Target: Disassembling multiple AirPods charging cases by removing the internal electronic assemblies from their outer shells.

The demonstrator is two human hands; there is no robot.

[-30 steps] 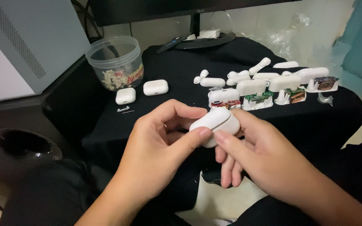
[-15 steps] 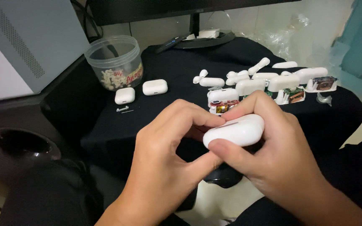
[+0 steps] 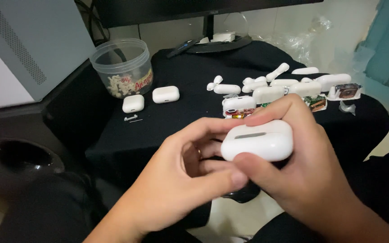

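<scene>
- My right hand (image 3: 307, 180) grips a white earbud case (image 3: 257, 140), fingers closed round it: thumb on the near edge, index over the top, metal hinge strip facing me.
- My left hand (image 3: 190, 175) sits just beside it, fingers curled, thumb tip touching the right thumb under the case; I can't tell if the left fingers actually press the case or only rest against the other hand.
- The case is up in the air in front of me, above the near edge of the counter (image 3: 190, 72), not resting on it.
- It looks whole and shut from this side, so I judge this one is either put together or not opened yet; can't tell which.
- Two closed cases (image 3: 133, 103) lie well apart on the left near the clear plastic jar (image 3: 122, 67), look finished or untouched.
- On the right a spread of white shell halves and loose parts (image 3: 266, 92), some with green boards showing, so plenty seems left to handle.
- A small metal piece (image 3: 131, 118) lies by the left cases, loose.
</scene>
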